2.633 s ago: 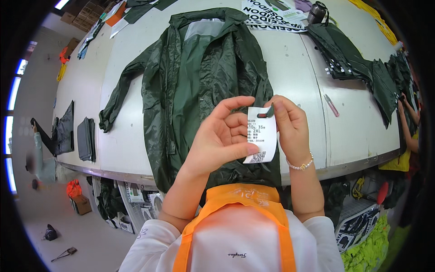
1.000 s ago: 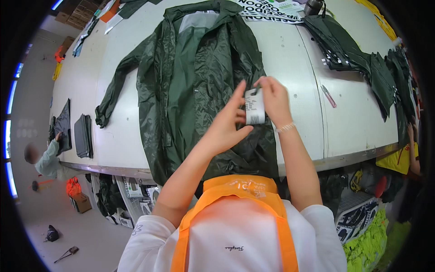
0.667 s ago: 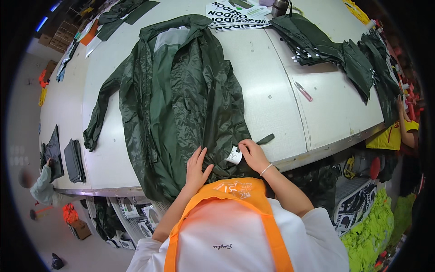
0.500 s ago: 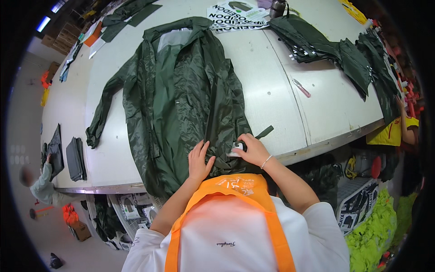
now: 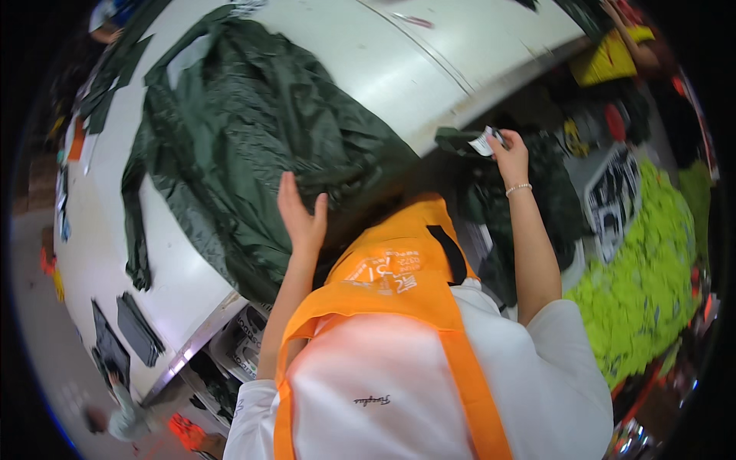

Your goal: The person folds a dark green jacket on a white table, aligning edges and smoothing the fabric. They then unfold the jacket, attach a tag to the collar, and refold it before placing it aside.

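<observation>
Pinching a white label (image 5: 481, 143) in our right hand (image 5: 512, 159), we are holding our empty left hand (image 5: 303, 221) unfolded, thumb apart, over the dark green jacket (image 5: 249, 123) lying left of that grip.

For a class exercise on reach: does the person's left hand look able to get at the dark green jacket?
Likely yes: the left hand appears empty, over or against the dark green jacket; nothing visible blocks it.
</observation>
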Available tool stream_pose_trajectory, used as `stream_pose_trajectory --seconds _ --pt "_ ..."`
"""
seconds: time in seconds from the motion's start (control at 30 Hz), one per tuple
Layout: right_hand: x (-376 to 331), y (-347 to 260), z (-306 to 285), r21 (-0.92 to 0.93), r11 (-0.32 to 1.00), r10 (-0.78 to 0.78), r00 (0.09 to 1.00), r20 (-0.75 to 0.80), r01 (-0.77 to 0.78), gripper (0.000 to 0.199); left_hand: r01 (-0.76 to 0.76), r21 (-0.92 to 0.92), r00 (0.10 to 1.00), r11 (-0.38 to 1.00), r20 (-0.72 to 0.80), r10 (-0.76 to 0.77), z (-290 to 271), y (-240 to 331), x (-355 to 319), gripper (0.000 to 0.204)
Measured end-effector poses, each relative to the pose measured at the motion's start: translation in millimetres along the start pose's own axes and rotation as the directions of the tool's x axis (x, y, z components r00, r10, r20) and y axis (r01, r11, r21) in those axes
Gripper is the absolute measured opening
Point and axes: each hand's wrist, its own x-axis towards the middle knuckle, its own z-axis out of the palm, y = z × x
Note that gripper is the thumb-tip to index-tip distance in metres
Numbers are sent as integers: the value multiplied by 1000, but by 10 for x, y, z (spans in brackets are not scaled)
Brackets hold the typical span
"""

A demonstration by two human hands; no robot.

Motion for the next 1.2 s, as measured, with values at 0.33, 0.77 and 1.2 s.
stream_pose_trajectory --seconds 0.33,0.77,1.2 --pt "-1649 -729 -57 315 927 80 928 365 -204 15 124 -588 875 799 444 191 102 1248 -451 73" --pt "-2329 -771 179 583 654 144 836 529 -482 23 702 -422 503 574 864 20 -141 1473 -900 18" --pt "-2098 -2083 665 508 858 -305 870 388 74 19 718 -579 590 386 801 105 -875 1353 -651 25"
